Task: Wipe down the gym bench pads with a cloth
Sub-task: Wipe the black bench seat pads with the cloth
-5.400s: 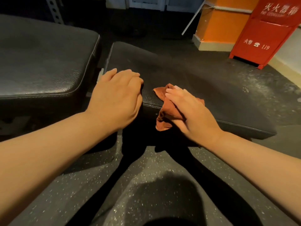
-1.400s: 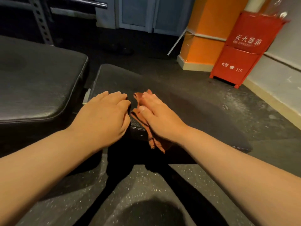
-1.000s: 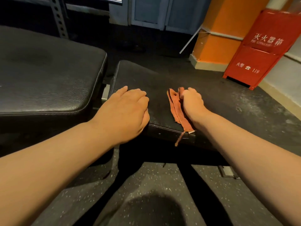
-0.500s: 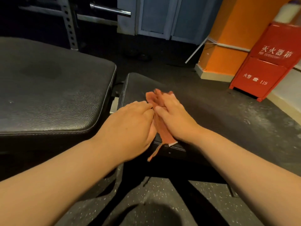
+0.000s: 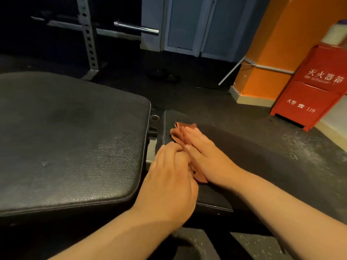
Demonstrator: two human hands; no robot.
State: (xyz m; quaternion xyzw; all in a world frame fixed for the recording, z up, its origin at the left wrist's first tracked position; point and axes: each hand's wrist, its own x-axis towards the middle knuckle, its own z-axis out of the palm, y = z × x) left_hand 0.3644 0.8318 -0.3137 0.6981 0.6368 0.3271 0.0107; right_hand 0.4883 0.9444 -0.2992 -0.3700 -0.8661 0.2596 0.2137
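Nearest me, my left hand [image 5: 169,182] rests curled on the small seat pad [image 5: 262,166], gripping nothing I can see. Just beside it, my right hand [image 5: 204,158] presses flat on the rust cloth [image 5: 178,133], mostly hiding it. Farther right, the red fire box [image 5: 311,94] stands shut, contents hidden.

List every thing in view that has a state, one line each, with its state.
cloth: crumpled, flat on the small pad, pinned under the right hand.
right hand: open, palm down on the cloth.
left hand: fingers curled, resting at the small pad's near corner, touching the cloth.
small pad: level, being wiped.
large pad: untouched by either hand, surface shiny.
red fire cabinet: shut, standing on the floor.
barbell: racked.
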